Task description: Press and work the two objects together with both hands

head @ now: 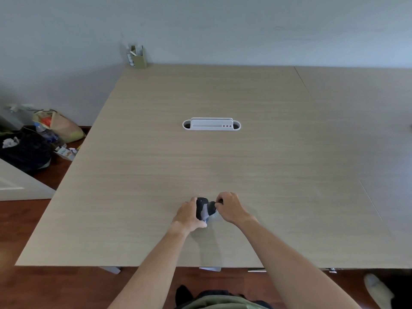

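Observation:
A small bundle of dark grey and light grey fabric, likely a rolled sock, sits just above the wooden table near its front edge. My left hand grips the bundle from the left, fingers curled round it. From the right, my right hand pinches the dark upper edge of the fabric. Part of the bundle is hidden between the two hands.
A white cable grommet is set into the middle of the table. A tan pen holder stands at the far left corner by the wall. Bags and clutter lie on the floor to the left. A second table adjoins on the right.

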The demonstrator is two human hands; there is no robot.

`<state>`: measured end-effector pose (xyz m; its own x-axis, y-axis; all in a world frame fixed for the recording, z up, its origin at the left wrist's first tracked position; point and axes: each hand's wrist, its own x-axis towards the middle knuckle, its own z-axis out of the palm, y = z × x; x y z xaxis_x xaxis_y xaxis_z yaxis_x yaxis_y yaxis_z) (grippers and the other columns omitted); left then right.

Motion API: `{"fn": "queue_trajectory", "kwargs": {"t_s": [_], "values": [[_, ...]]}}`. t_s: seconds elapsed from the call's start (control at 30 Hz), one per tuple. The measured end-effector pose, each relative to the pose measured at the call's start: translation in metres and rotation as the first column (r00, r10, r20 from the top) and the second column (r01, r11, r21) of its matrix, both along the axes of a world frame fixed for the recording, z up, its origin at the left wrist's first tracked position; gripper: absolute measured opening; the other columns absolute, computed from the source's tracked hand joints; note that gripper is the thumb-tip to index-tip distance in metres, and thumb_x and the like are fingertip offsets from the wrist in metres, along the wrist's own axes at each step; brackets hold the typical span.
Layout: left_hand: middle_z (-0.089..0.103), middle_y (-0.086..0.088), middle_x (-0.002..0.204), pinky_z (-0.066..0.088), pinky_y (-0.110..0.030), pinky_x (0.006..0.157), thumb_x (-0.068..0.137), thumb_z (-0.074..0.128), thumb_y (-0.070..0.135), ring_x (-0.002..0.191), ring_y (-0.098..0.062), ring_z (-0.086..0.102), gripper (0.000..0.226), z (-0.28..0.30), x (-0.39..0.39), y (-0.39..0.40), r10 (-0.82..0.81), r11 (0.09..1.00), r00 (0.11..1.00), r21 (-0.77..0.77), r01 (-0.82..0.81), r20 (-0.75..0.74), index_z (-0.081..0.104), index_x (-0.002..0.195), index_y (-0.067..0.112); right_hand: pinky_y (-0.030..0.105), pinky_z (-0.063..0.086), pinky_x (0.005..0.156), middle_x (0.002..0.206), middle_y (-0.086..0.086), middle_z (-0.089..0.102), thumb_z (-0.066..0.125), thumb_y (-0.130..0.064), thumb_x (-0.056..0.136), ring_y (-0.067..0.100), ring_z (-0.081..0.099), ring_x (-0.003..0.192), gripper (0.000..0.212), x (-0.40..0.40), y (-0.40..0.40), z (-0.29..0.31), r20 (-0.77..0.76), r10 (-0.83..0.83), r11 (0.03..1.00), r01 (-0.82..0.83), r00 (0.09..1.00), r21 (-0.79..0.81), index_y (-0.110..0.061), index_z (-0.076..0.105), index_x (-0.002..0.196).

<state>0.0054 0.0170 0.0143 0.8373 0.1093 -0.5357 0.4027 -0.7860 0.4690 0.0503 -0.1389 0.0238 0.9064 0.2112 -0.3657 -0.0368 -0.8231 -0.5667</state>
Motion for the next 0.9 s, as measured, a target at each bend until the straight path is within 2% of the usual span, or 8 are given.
{"fn": "queue_trajectory", "kwargs": {"t_s": [0.1,0.17,0.27,0.43,0.63,0.73,0.8,0.9], "values": [[0.048,-0.008,0.126,0.052,-0.038,0.089,0.065,0.084,0.028,0.113,-0.027,0.053,0.091,-0.003,0.001,0.0,-0.014,1.0,1.0,0.016,0.014,-0.011,0.035,0.141,0.018,0.034,0.042,0.071,0.103,0.008,0.058,0.047,-0.009,0.093,0.032,0.061,0.092,0.017,0.001,-0.001,0.003,0.13,-0.06,0.992,0.073,0.99,-0.099,-0.004,0.063,0.098],[0.05,-0.008,0.123,0.052,-0.039,0.088,0.065,0.084,0.027,0.111,-0.027,0.055,0.087,-0.003,0.0,0.0,-0.009,1.0,1.0,0.009,0.009,-0.001,0.038,0.138,0.017,0.032,0.043,0.07,0.099,0.008,0.062,0.049,-0.008,0.089,0.029,0.06,0.09,0.015,0.005,0.001,0.004,0.112,-0.099,0.995,0.096,0.989,0.033,-0.005,0.064,0.091],[0.053,-0.006,0.119,0.054,-0.039,0.087,0.063,0.085,0.026,0.107,-0.026,0.058,0.086,-0.002,0.0,-0.001,-0.01,1.0,1.0,0.002,0.01,0.007,0.04,0.136,0.016,0.03,0.047,0.074,0.096,0.01,0.069,0.055,-0.005,0.083,0.024,0.061,0.09,0.016,0.006,0.004,0.005,-0.013,0.014,0.992,-0.013,1.0,0.128,-0.005,0.07,0.089],[0.052,-0.007,0.117,0.054,-0.038,0.081,0.062,0.085,0.022,0.104,-0.028,0.058,0.085,0.003,0.002,-0.005,-0.077,0.994,0.997,0.072,0.079,-0.024,0.039,0.132,0.011,0.035,0.044,0.073,0.106,0.009,0.058,0.047,-0.006,0.09,0.033,0.06,0.094,0.019,0.003,-0.001,0.004,0.098,-0.01,0.992,0.022,0.995,-0.122,-0.006,0.064,0.099],[0.056,-0.008,0.119,0.049,-0.034,0.079,0.061,0.089,0.024,0.108,-0.028,0.058,0.079,-0.001,0.007,-0.007,-0.101,0.99,0.995,0.095,0.103,-0.025,0.044,0.124,0.006,0.02,0.048,0.063,0.088,0.009,0.07,0.055,0.0,0.077,0.02,0.06,0.08,0.018,0.004,-0.003,0.005,-0.054,0.014,0.987,-0.005,0.998,0.161,-0.006,0.072,0.082],[0.056,-0.009,0.119,0.05,-0.034,0.077,0.062,0.088,0.018,0.107,-0.028,0.059,0.076,0.0,0.011,-0.007,-0.143,0.979,0.988,0.137,0.15,-0.056,0.044,0.122,0.005,0.035,0.052,0.072,0.096,0.004,0.065,0.053,-0.004,0.08,0.025,0.062,0.086,0.018,-0.001,-0.007,0.001,-0.026,0.015,0.999,-0.014,1.0,0.036,-0.012,0.068,0.085],[0.056,-0.01,0.12,0.048,-0.033,0.074,0.065,0.086,0.013,0.106,-0.029,0.06,0.075,0.002,0.012,-0.007,-0.177,0.963,0.981,0.191,0.19,-0.082,0.043,0.125,0.005,0.034,0.047,0.071,0.099,0.004,0.061,0.05,-0.003,0.081,0.029,0.06,0.088,0.019,-0.002,-0.009,0.002,0.055,-0.029,0.998,0.032,0.998,-0.06,-0.011,0.066,0.088],[0.044,-0.011,0.126,0.051,-0.036,0.077,0.071,0.078,0.009,0.106,-0.033,0.059,0.082,0.002,0.014,-0.009,-0.214,0.949,0.974,0.222,0.224,-0.069,0.033,0.139,0.015,0.036,0.051,0.069,0.093,0.005,0.064,0.048,-0.003,0.076,0.027,0.061,0.084,0.021,0.002,-0.009,0.002,0.031,-0.037,0.999,0.036,0.999,0.035,-0.01,0.067,0.083]]}}
